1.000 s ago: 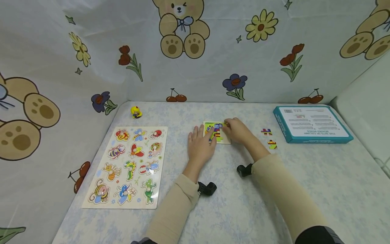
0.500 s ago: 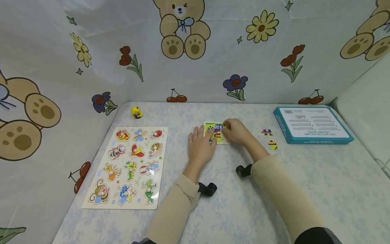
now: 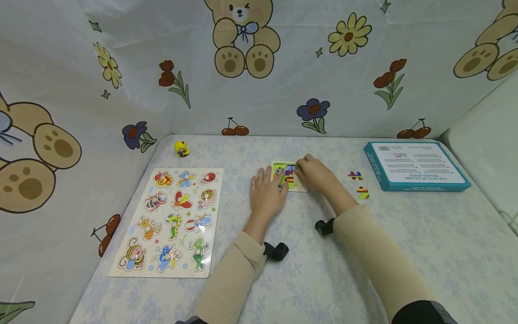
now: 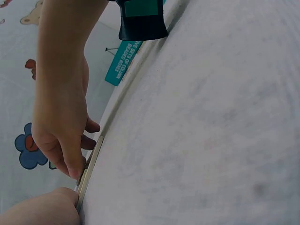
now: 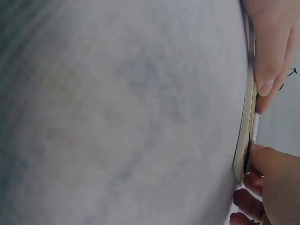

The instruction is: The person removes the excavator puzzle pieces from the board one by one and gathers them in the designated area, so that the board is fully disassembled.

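A small wooden jigsaw board with a bright green and purple vehicle picture lies on the table. My left hand rests flat over its left side, fingers straight and spread, with the thumb on the picture. At the board's right side my right hand pinches a puzzle piece, seen as a thin dark edge between thumb and fingers in the right wrist view. That piece's face is mostly hidden by the fingers. Two loose puzzle pieces, one purple and red, one yellow and green, lie right of the right hand.
On the left lies a large peg puzzle board with insect and animal figures. A small yellow-haired figurine stands behind it. A teal and white box lies at the back right. Patterned cloth hangs behind the table.
My right fingers shift slightly at the board's right side, still pinching the piece. The left hand and the loose pieces stay where they were.
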`<state>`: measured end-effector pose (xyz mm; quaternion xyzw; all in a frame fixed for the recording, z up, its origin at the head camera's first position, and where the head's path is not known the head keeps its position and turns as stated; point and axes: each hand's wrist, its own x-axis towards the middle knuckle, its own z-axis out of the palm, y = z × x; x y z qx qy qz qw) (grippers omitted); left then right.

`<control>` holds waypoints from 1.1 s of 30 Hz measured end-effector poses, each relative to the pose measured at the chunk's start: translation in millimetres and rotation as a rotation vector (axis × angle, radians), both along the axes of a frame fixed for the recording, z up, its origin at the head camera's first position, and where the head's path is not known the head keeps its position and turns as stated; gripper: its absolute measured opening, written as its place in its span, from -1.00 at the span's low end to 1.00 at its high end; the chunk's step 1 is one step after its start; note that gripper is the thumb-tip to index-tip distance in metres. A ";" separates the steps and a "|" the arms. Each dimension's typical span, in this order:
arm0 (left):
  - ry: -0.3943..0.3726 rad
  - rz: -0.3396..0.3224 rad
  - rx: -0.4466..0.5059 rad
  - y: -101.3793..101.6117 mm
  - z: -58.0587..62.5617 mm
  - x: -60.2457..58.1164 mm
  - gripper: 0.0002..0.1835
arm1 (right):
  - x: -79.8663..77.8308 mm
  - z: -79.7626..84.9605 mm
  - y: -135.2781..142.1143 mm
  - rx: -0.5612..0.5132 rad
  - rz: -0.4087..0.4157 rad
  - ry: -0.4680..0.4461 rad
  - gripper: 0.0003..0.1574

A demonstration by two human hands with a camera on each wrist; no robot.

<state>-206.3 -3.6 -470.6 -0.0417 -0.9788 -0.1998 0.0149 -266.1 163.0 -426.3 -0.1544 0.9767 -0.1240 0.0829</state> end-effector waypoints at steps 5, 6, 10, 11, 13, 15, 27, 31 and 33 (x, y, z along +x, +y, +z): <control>0.005 -0.002 -0.002 -0.2 -0.1 -0.5 -0.46 | 1.9 2.3 2.4 -0.033 0.014 0.001 -0.48; 0.004 -0.003 -0.007 -0.3 -0.3 -0.5 -0.46 | 2.2 2.8 3.2 -0.046 0.008 -0.006 -0.48; 0.002 -0.003 -0.018 -0.4 -0.8 -0.4 -0.46 | 2.4 3.0 4.9 -0.092 -0.010 -0.038 -0.47; 0.002 -0.003 -0.017 -0.3 -0.8 -0.4 -0.45 | 2.3 3.1 4.9 -0.099 -0.015 -0.045 -0.46; 0.003 -0.003 -0.013 -0.1 -0.7 -0.4 -0.45 | 2.0 3.0 4.5 -0.101 -0.020 -0.054 -0.44; 0.007 -0.004 -0.009 -0.1 -0.2 -0.6 -0.45 | 1.7 3.2 3.8 -0.091 -0.020 -0.055 -0.43; -0.004 -0.006 -0.007 -0.1 1.4 0.3 -0.45 | -1.3 0.3 6.1 -0.051 0.000 -0.055 -0.45; 0.007 -0.006 0.002 -0.3 1.9 1.1 -0.46 | -0.9 -1.0 7.3 -0.060 0.008 -0.055 -0.46; 0.008 -0.006 0.002 -0.5 1.9 1.6 -0.46 | -1.4 -2.2 7.8 -0.081 -0.001 -0.057 -0.46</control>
